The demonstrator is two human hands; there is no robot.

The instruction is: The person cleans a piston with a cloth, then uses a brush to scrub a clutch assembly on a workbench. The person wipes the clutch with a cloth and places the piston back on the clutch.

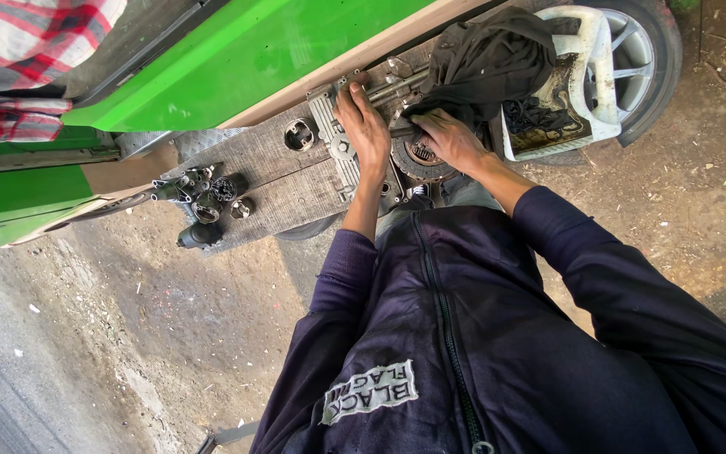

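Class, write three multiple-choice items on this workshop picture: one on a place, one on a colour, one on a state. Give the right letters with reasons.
1. Where does the dark cloth lie?
A. above the right hand
B. on the ground
C. on the person's shoulder

2. What colour is the vehicle body panel?
A. blue
B. green
C. white

3. What is the left hand doing?
A. hanging free
B. holding a cup
C. pressing flat on the finned metal part

Answers: 1 A, the cloth is heaped just beyond that hand; 2 B, the panel is bright green; 3 C, the palm lies on the part.
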